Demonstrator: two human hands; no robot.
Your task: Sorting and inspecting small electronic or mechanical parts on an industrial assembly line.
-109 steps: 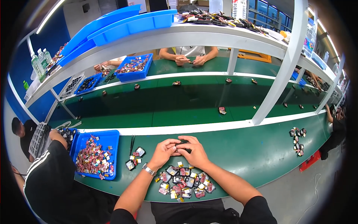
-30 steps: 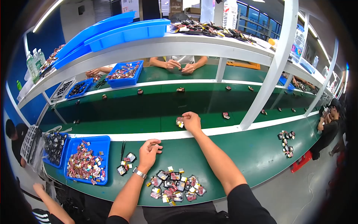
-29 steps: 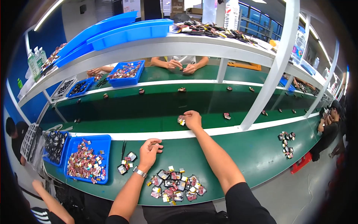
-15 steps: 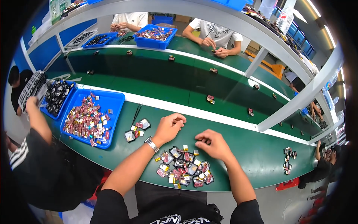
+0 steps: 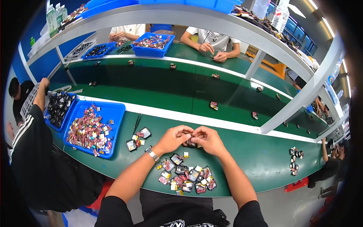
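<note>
Over the green table, my left hand (image 5: 175, 138), a metal-banded watch on its wrist, meets my right hand (image 5: 208, 140). Thumbs and fingers of both close on one small dark housing (image 5: 192, 143) with a bit of red in it, mostly hidden by the fingers. Just nearer to me lies a pile of black-rimmed housings (image 5: 194, 175) with clear parts, red circuit boards and small white-and-yellow pieces. Left of my left hand sits a smaller group of such housings (image 5: 131, 145), and thin black tweezers (image 5: 137, 122) lie beyond them.
A blue tray (image 5: 121, 113) of red boards stands at left, beside a bin of black housings (image 5: 60, 108). Beyond a white rail, a green conveyor (image 5: 162, 87) carries spaced pieces. A grey shelf post (image 5: 293, 102) rises at right. Co-workers sit opposite and at left.
My hands, apart before, have come together around a small housing. The pile looks smaller at its upper right. The left co-worker's arm has reached farther up.
</note>
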